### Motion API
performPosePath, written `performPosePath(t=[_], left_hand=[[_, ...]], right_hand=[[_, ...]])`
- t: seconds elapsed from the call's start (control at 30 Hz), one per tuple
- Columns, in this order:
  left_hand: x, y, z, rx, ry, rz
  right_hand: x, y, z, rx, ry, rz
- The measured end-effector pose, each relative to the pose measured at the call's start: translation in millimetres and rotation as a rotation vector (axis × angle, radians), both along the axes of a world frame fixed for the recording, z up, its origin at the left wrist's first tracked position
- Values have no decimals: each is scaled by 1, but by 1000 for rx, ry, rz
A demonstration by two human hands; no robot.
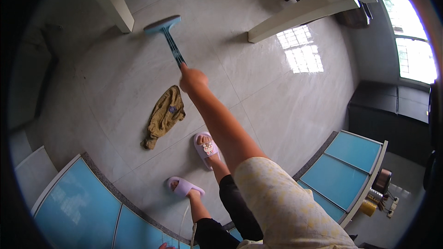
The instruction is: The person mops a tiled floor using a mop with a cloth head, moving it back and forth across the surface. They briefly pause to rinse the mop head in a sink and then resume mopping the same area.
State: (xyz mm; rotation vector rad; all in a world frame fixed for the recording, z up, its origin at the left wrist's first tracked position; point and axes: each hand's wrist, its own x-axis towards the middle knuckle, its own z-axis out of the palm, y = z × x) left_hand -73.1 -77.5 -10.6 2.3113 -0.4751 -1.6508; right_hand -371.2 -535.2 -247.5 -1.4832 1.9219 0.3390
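Observation:
My right hand (193,79) is closed around the handle of a light-blue squeegee (169,39), arm stretched out over the tiled floor. The squeegee's wide head (162,24) points away from me, close to a pale table leg. Whether its blade touches the floor I cannot tell. Below that hand, a crumpled olive-brown cloth (165,112) with a small blue motif lies on the floor. Only a few fingertips of my left hand (166,246) show at the bottom edge, beside the blue cabinet; the rest is out of view.
My feet in lilac slippers (207,148) stand on the grey tiles. Pale legs (119,10) (287,19) of furniture rise at the top. Blue-fronted cabinets (79,204) (335,176) flank me. At right are a black cabinet (384,124), a window (412,38) and its reflection on the floor.

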Motion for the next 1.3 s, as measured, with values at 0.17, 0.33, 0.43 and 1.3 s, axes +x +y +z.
performPosePath(t=[0.17,0.33,0.43,1.3], left_hand=[[0,-1,-3,-17,2,13],[1,3,0,-28,2,-2],[7,9,-9,-21,21,-33],[21,27,-7,5,93,97]], right_hand=[[-46,133,24,237,36,88],[-68,192,46,304,34,99],[-52,124,32,245,53,58],[-23,161,35,263,16,118]])
